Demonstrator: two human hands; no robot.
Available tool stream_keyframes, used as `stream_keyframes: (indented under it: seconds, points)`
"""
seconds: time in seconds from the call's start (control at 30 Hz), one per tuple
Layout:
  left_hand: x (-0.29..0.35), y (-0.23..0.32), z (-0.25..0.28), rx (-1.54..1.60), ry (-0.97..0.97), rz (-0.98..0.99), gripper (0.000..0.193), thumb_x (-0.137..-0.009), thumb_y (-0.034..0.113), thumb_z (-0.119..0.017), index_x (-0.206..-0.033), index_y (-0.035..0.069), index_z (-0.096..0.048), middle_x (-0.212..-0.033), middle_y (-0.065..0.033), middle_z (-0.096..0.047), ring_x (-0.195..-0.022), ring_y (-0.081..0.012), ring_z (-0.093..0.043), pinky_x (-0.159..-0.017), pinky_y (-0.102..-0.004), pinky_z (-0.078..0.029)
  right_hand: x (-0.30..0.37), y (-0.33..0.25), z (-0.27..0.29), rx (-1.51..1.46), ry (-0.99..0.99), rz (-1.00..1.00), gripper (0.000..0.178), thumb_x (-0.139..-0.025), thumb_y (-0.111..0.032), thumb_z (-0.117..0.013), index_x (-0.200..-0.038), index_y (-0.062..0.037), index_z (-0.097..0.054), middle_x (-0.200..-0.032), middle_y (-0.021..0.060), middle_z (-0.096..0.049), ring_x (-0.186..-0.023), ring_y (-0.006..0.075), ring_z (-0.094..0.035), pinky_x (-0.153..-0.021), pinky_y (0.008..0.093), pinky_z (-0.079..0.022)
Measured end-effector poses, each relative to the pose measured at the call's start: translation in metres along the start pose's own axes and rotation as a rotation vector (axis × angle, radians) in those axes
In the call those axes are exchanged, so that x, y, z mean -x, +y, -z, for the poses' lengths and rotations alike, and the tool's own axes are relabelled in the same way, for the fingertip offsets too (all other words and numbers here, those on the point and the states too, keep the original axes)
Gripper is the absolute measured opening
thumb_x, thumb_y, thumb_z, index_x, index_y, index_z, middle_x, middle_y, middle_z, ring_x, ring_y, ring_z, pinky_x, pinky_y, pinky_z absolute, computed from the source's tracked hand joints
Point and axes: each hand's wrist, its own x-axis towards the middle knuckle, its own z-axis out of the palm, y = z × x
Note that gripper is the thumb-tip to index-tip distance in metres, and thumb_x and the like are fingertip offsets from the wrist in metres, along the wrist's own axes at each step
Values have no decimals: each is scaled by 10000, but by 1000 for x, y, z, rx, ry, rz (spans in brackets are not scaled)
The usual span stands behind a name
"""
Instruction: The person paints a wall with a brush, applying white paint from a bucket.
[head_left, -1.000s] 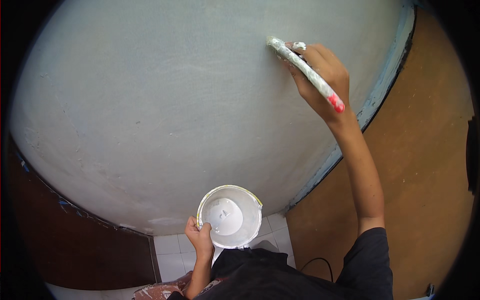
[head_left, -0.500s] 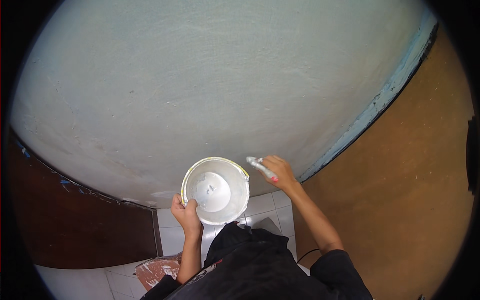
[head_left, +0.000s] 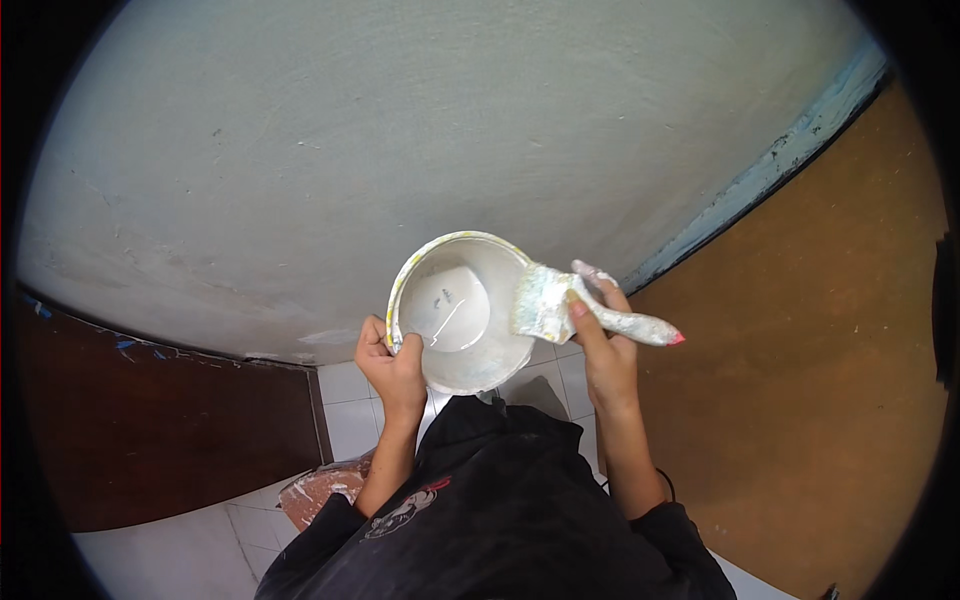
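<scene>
A round white bucket (head_left: 482,372) with a yellowish rim is tilted so its inside shows, with some white paint (head_left: 455,312) at the bottom. My left hand (head_left: 395,368) grips its left side, thumb over the rim and fingers outside. In my right hand (head_left: 605,350) is a wide paintbrush (head_left: 545,303), its handle white with paint and red at the end. The paint-caked bristles reach over the bucket's right rim. Whether they touch the rim I cannot tell.
A pale grey wall (head_left: 400,130) rises in front. Dark brown panelling (head_left: 170,430) stands at left and a brown panel (head_left: 790,380) at right, close to my right arm. White floor tiles (head_left: 350,425) and a paint-splattered reddish object (head_left: 315,495) lie below.
My right hand has turned over and brought the paintbrush to the bucket's right rim. My left hand and the bucket now appear higher and slightly further right.
</scene>
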Motion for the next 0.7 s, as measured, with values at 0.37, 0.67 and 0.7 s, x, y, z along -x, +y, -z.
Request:
stream_keyframes:
  seconds: [0.37, 0.67, 0.7]
  points:
    - [25, 13, -42, 19, -173, -16, 275, -740, -81, -565, -699, 94, -357, -660, 68, -360, -613, -18, -302, -538, -222, -234, 25, -4, -14, 315, 5, 75, 399, -898, -123, -726, -1259, 1, -610, -958, 138, -731, -855, 161, -705, -760, 286, -542]
    - [50, 11, -70, -46, -261, -67, 286, -705, -96, -563, -683, 80, -339, -662, 44, -376, -630, -27, -321, -543, -227, -242, 5, 7, 3, 684, 107, 287, 384, -825, -98, -763, -1192, -11, -697, -908, 160, -755, -769, 162, -738, -680, 293, -553]
    - [52, 11, -73, -53, -264, -75, 288, -704, -94, -567, -681, 80, -339, -656, 46, -377, -624, -27, -320, -537, -229, -240, 4, 6, 6, 682, 107, 282, 384, -825, -98, -763, -1192, -11, -697, -908, 160, -755, -769, 162, -738, -680, 293, -553]
